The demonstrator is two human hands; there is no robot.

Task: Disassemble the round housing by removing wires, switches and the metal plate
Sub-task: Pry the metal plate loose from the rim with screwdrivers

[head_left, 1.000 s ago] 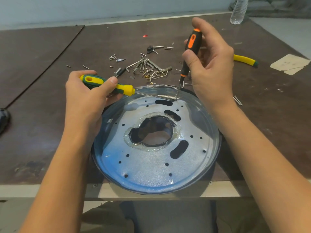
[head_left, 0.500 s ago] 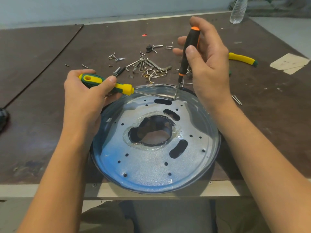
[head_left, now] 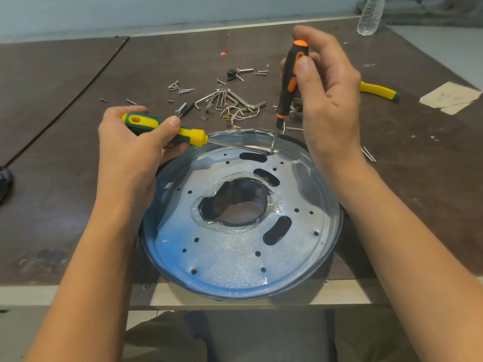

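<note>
Round housing [head_left: 236, 290] at the table's [head_left: 65, 158] near edge. Left hand [head_left: 130, 155] grips a yellow screwdriver [head_left: 167, 128], right hand [head_left: 330, 103] a black screwdriver [head_left: 288, 79], tips meeting at its far rim; screws [head_left: 180, 88] and hex keys [head_left: 235, 99] beyond.

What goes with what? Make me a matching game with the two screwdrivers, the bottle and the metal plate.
1 green-and-yellow screwdriver
2 black-and-orange screwdriver
3 bottle
4 metal plate

A at the far right corner of the table
B gripped by the right hand
C lying in the round housing
D gripped by the left hand

Pairs: 1-D, 2-B, 3-A, 4-C.
</note>
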